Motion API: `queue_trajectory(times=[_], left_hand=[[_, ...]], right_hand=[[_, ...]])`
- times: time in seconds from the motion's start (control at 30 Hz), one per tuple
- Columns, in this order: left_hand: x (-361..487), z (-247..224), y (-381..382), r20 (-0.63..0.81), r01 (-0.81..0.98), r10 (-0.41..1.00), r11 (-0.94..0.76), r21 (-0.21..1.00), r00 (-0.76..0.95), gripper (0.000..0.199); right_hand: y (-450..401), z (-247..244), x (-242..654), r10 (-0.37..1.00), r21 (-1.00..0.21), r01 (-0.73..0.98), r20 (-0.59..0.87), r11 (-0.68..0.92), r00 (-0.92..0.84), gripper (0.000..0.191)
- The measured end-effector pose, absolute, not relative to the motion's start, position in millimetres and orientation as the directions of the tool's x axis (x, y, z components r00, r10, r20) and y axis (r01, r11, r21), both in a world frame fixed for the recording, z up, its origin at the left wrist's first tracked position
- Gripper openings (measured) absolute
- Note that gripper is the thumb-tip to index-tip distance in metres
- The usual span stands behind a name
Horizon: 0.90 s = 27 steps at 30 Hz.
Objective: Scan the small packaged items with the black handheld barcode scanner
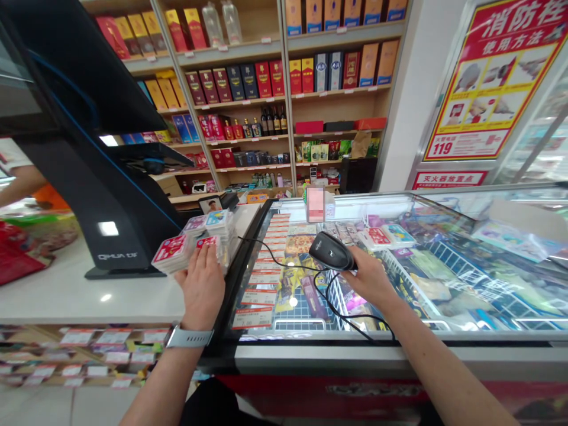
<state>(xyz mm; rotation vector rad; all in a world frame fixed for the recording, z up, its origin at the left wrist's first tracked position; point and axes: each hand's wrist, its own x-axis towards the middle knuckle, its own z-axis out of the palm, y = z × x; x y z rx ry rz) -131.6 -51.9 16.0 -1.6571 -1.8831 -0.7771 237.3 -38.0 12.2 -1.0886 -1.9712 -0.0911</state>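
My left hand presses against a stack of red-and-white card packs on the white counter. Taller stacks of packs stand just behind it, at the counter's edge. My right hand grips a black handheld barcode scanner above the glass top of a chest freezer. A black coiled cable trails from the scanner across the glass. A pixelated rectangle stands at the freezer's far edge.
A black checkout terminal rises from the counter at left. A co-worker's arm and a red bag are beyond it. Shelves of boxed liquor stand behind, and a red fire-safety poster hangs at right.
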Motion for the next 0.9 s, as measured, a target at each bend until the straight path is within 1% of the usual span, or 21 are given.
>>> queue_trajectory(times=[0.2, 0.53, 0.7, 0.9], left_hand=[[-136.2, 19.8, -54.6, 0.709, 0.995, 0.698, 0.076, 0.067, -0.101, 0.042], [-148.3, 15.5, -58.9, 0.752, 0.999, 0.659, 0.027, 0.018, -0.031, 0.041], [-142.5, 20.5, -62.4, 0.801, 0.998, 0.598, -0.046, 0.038, -0.003, 0.041], [-119.0, 22.9, -59.4, 0.819, 0.983, 0.568, -0.183, 0.032, 0.079, 0.041]], right_hand=[[-37.4, 11.0, 239.0, 0.693, -0.338, 0.734, 0.679, 0.589, -0.243, 0.028], [-38.4, 12.3, 238.5, 0.675, -0.334, 0.726, 0.698, 0.601, -0.237, 0.028], [-37.3, 11.3, 239.0, 0.667, -0.323, 0.726, 0.704, 0.607, -0.244, 0.028], [-36.9, 10.9, 239.1, 0.668, -0.328, 0.724, 0.705, 0.607, -0.240, 0.027]])
